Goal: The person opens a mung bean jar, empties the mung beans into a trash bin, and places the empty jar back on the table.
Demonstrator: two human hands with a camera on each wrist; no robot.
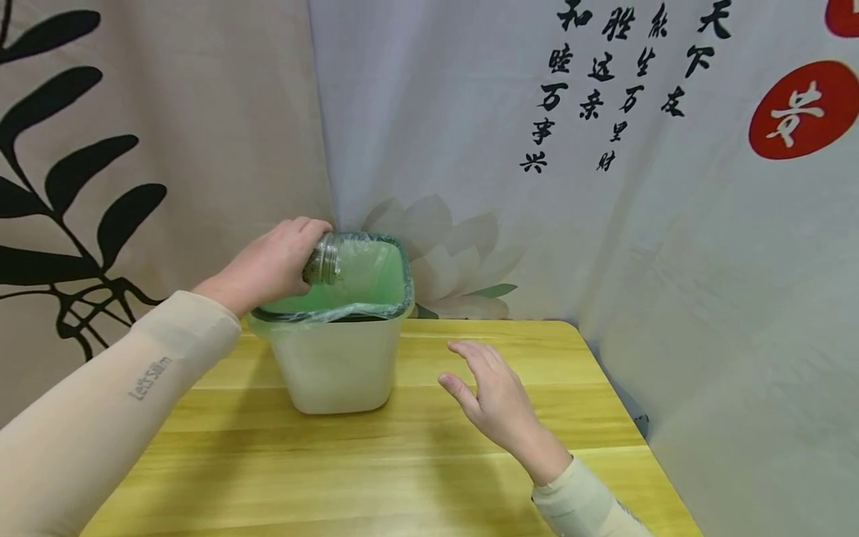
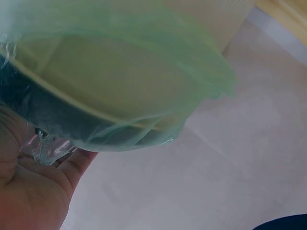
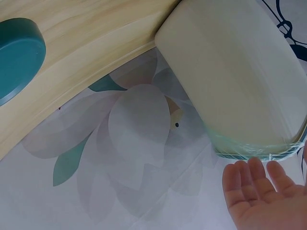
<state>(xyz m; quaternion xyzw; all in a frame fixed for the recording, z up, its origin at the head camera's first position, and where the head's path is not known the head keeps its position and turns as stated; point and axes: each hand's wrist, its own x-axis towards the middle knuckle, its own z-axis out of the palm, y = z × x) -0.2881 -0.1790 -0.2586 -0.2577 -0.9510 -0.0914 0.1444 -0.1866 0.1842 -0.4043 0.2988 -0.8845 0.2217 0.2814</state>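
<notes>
A yellow wood-grain table (image 1: 335,477), and a pale bin (image 1: 338,362) standing on it.
And there's the tabletop, its grain and bands running side to side, the far right corner neatly rounded, the right edge slanting down the view; the bin stands upright, left of the middle and towards the far edge, its walls narrowing to the base, while soft shadows (image 1: 224,425) fall across the wood, left and right of it.
</notes>
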